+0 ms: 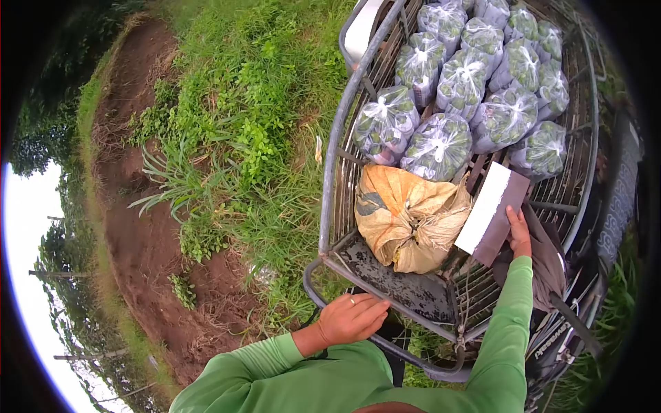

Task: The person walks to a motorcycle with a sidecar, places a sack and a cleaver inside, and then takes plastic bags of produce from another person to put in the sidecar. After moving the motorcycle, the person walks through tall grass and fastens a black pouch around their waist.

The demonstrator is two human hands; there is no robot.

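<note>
Nearest the viewer: left hand [353,319] in a green sleeve, at the near metal rail [414,314] of a slatted carrier. Shown palm down, with fingers together and slightly bent, relaxed and apparently without a load; contact with the rail hard to confirm. Just beyond the rail, a dark speckled mat [385,270].

Farther to the right: right hand [519,233], with digits laid over the brown part of a brown-and-white panel [487,210]. Appears to grip the outer long edge; underside of the grasp hidden. Placed at a slant above the slats, between a tied tan sack [411,219] and a dark cloth [549,258]. To judge by the flat faces and straight edges, probably light, fairly stiff card, dry rather than slippery, but apt to crease or bend under a hard pinch. Best taken at mid-length along the brown edge, with broad finger support beneath and only moderate pressure.

Beyond the sack: clear plastic bags [463,81] of green produce, knotted at the top and packed close together. Alongside the carrier, part of a motorcycle [549,342]. Outside the opposite rail: grass [265,103], then bare reddish earth [134,237] and, farthest off, trees [65,275].
</note>
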